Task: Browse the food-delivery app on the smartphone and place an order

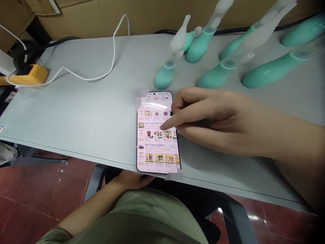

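A smartphone (154, 149) lies flat on the grey table (88, 108), its lower end at the near edge, its lit screen showing rows of product pictures. My right hand (215, 118) hovers over it from the right, index finger stretched out with its tip on the middle of the screen, the other fingers curled in. My left hand (132, 179) is below the table edge, just under the phone's lower end; its fingers are hidden beneath the tabletop.
Several teal squeeze bulbs with clear plastic nozzles (165, 73) stand at the back right of the table. A white cable (111, 64) runs across the back left to a yellow power strip (27, 76). Cardboard boxes (152, 13) stand behind. Red tiled floor (33, 193) lies below.
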Tool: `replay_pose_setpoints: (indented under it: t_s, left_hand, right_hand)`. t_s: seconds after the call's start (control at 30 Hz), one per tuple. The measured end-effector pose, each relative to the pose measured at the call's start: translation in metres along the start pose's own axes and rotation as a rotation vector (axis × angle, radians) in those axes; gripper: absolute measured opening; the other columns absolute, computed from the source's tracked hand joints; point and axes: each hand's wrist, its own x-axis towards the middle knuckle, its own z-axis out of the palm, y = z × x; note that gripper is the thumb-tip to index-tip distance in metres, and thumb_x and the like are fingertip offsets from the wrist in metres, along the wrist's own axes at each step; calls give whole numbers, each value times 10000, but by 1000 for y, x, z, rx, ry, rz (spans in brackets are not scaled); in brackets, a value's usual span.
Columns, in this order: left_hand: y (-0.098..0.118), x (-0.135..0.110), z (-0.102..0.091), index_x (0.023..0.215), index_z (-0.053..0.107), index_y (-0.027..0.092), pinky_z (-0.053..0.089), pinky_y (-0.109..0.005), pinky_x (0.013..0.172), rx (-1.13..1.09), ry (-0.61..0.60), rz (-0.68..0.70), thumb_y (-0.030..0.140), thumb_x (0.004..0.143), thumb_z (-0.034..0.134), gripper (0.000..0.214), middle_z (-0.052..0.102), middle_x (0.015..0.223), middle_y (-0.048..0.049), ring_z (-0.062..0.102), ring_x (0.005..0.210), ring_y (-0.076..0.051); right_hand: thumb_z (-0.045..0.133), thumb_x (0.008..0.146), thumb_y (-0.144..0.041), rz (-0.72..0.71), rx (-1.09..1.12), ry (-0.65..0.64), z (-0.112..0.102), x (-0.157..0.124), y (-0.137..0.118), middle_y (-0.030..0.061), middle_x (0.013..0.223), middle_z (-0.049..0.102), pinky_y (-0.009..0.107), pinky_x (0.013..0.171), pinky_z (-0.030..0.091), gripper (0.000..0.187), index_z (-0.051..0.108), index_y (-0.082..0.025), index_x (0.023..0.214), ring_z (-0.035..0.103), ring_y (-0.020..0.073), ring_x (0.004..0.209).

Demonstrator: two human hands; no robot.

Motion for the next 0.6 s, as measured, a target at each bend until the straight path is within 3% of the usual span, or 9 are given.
replay_pose_setpoints:
  t_s: [0.3, 0.6]
  left_hand:
    - [-2, -2, 3, 1398, 706, 304, 577, -404, 1141, -17, 24, -2, 403, 967, 684, 443, 737, 1408, -37, 642, 1380, -281]
    - [-1, -2, 2, 1403, 708, 307, 575, -393, 1145, 4, 49, 21, 399, 983, 664, 432, 752, 1382, -29, 648, 1378, -268]
  right_hand:
    - [577, 952, -237, 27, -6, -3, 0, 3, -2, 60, 1076, 735, 336, 624, 524, 299, 829, -283, 1106, 694, 181, 812]
    - [588, 943, -220, 29, 7, 4, 0, 2, 0, 49, 963, 699, 348, 624, 518, 311, 819, -302, 1133, 677, 191, 790]
